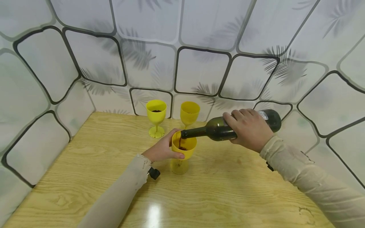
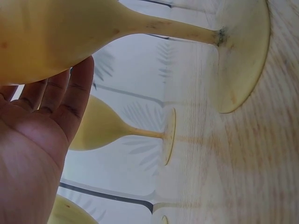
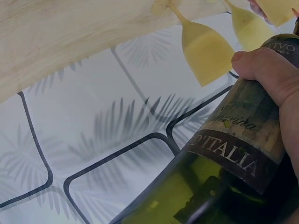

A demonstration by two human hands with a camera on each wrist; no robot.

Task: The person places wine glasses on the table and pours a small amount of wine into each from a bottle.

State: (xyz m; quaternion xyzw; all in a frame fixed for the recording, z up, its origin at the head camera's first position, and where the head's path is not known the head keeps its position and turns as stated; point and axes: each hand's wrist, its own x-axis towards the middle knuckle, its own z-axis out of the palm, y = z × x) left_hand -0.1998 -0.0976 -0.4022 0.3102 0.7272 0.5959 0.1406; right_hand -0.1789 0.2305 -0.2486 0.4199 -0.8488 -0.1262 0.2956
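My right hand (image 1: 248,128) grips a dark green wine bottle (image 1: 216,129) tipped on its side, its mouth over a yellow goblet (image 1: 184,148). Dark red liquid runs into that goblet. My left hand (image 1: 162,149) holds the goblet's bowl, fingers wrapped round it. In the left wrist view the palm (image 2: 32,154) lies against the yellow bowl (image 2: 51,32), with the stem and foot (image 2: 243,56) standing on the wood. The right wrist view shows the bottle's label (image 3: 233,149) under my thumb (image 3: 268,72).
Two more yellow goblets stand at the back by the wall: one (image 1: 156,116) with dark liquid inside, another (image 1: 189,113) to its right. The wooden table (image 1: 228,190) is closed in by patterned white walls (image 1: 94,60) on the left, back and right.
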